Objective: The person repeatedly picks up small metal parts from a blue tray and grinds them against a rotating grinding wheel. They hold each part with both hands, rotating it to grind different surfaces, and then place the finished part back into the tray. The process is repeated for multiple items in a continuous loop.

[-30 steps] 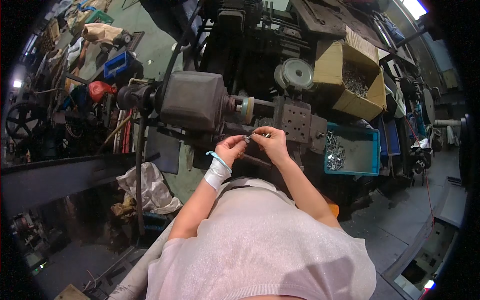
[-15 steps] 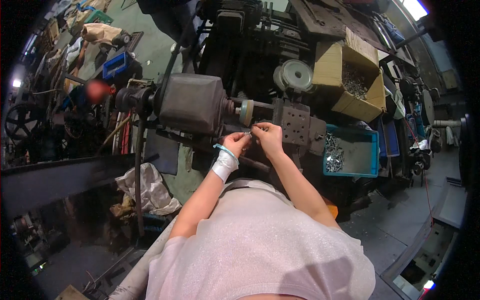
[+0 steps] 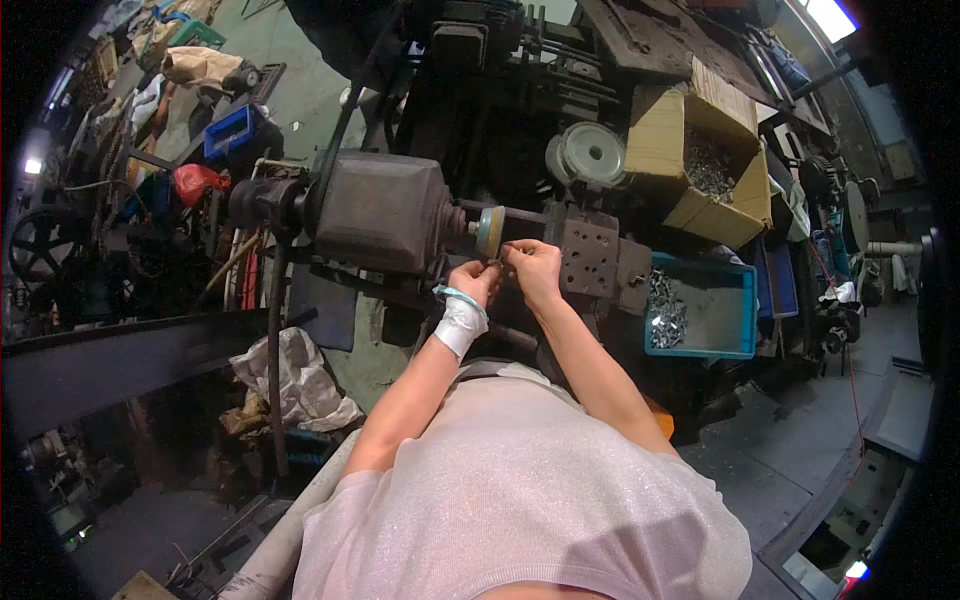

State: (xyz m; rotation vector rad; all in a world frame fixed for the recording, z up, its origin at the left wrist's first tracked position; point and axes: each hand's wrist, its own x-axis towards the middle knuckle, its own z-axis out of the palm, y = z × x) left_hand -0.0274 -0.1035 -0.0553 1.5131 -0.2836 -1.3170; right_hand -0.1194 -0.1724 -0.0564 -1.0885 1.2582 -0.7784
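Note:
Both of my hands meet just below a narrow grinding wheel (image 3: 490,232) with a pale blue-green and tan rim, which sits on the shaft of a dark machine. My left hand (image 3: 475,283), its wrist wrapped in white with a teal band, is closed in a pinch. Beside it, my right hand (image 3: 535,272) is also pinched, its fingertips close to the left ones and near the wheel's lower edge. Whatever lies between the fingers is too small and too hidden to name. I cannot tell whether it touches the wheel.
Left of the wheel is a bulky dark motor housing (image 3: 380,212); right of my hands, a steel block with holes (image 3: 588,255). A teal tray (image 3: 715,353) holds small shiny metal parts. Behind stands a cardboard box (image 3: 655,130) of metal pieces, near a round grey pulley (image 3: 592,152).
My left hand has shifted slightly right, nearer the right hand. My right hand has moved a little up and left, toward the wheel. Both fingers stay pinched.

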